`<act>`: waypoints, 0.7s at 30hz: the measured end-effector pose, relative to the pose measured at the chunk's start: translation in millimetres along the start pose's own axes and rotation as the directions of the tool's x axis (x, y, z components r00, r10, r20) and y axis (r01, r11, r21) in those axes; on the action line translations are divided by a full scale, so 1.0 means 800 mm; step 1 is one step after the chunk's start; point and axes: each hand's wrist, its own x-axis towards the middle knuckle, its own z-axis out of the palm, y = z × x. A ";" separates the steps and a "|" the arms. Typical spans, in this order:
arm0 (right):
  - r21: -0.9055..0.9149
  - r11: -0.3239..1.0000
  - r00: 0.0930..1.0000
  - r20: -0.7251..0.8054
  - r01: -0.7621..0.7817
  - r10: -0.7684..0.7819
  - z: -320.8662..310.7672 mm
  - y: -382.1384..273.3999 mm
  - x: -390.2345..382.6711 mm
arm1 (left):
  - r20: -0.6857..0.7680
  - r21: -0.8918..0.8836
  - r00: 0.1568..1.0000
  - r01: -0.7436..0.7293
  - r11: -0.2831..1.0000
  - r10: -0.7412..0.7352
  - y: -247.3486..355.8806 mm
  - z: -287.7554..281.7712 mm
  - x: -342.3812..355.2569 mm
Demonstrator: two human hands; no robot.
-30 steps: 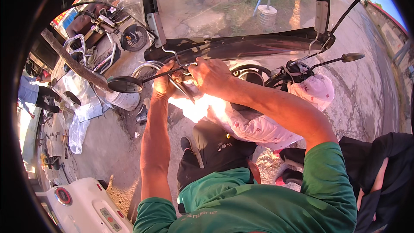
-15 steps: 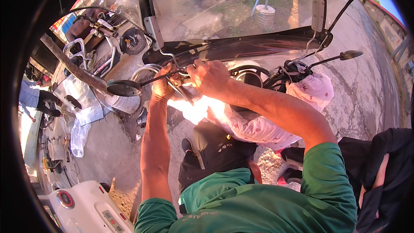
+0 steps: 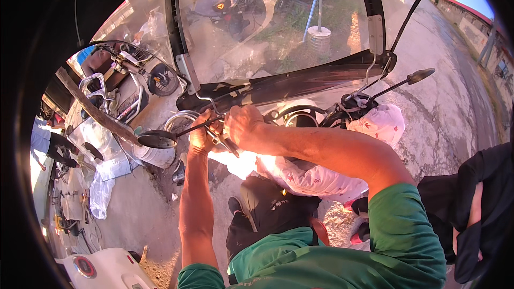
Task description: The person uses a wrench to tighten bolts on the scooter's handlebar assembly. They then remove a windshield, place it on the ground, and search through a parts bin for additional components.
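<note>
Both hands work at the left end of a motorbike's handlebar, below the tall clear windshield (image 3: 278,16). My left hand (image 3: 202,135) is closed around the fittings there, beside the stem of the round black mirror (image 3: 157,139). Close on its right, my right hand (image 3: 242,124) is closed with knuckles up; whatever its fingers grip is hidden. Grey metal bars (image 3: 229,145) stick out below the two hands, their kind unclear. A pink patterned padded cover (image 3: 316,179) hangs below my right forearm, and more pink padding (image 3: 380,124) wraps the right handlebar end.
Someone in black clothes (image 3: 455,208) is close on my right. Another person (image 3: 48,142) is at the far left. A parked motorbike (image 3: 134,75), a wooden pole (image 3: 96,104), a white bucket (image 3: 155,154) and a white vehicle body (image 3: 107,270) stand on the left.
The view has shifted, so the windshield and handlebar sit lower and slightly further left in the picture. Both hands stay closed at the same spot on the handlebar.
</note>
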 end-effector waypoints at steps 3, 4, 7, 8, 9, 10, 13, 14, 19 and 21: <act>0.044 0.998 0.997 0.052 -0.050 0.048 -0.014 0.004 0.001 | 0.023 -0.103 0.999 0.044 0.994 -0.042 0.002 0.002 -0.001; 0.037 0.998 0.996 0.080 -0.053 0.050 -0.017 0.007 0.000 | -0.035 -0.088 0.999 0.027 0.996 -0.030 0.003 0.003 -0.001; 0.010 1.000 0.996 0.086 -0.028 0.027 -0.024 0.011 -0.001 | -0.040 -0.076 0.999 0.005 0.997 -0.008 0.003 0.005 -0.002; 0.015 0.999 0.994 0.093 -0.050 0.048 -0.026 0.011 -0.001 | -0.058 -0.076 0.998 -0.009 0.997 0.005 0.002 0.005 -0.002; 0.015 0.997 0.992 0.103 -0.073 0.071 -0.026 0.011 -0.002 | -0.079 -0.075 0.997 -0.025 0.997 0.019 0.000 0.005 -0.001; 0.022 0.996 0.993 0.089 -0.082 0.080 -0.025 0.011 -0.002 | -0.007 -0.068 0.999 -0.031 0.997 0.031 -0.002 0.005 -0.003; -0.119 0.991 0.995 0.089 0.055 -0.044 -0.018 0.011 -0.004 | -0.035 -0.065 0.999 -0.022 0.998 0.020 -0.004 0.002 -0.002; -0.216 0.967 0.989 0.091 0.133 -0.116 -0.015 0.012 -0.006 | -0.047 -0.072 0.999 0.003 0.997 -0.007 -0.004 0.002 -0.001; -0.007 0.996 0.996 -0.020 -0.085 0.084 -0.006 0.003 0.004 | -0.003 -0.006 0.999 -0.047 0.999 0.047 0.002 0.011 -0.004; -0.051 0.995 0.993 -0.094 -0.081 0.077 -0.004 -0.001 0.002 | -0.056 0.042 0.998 -0.035 0.998 0.038 0.002 0.016 -0.007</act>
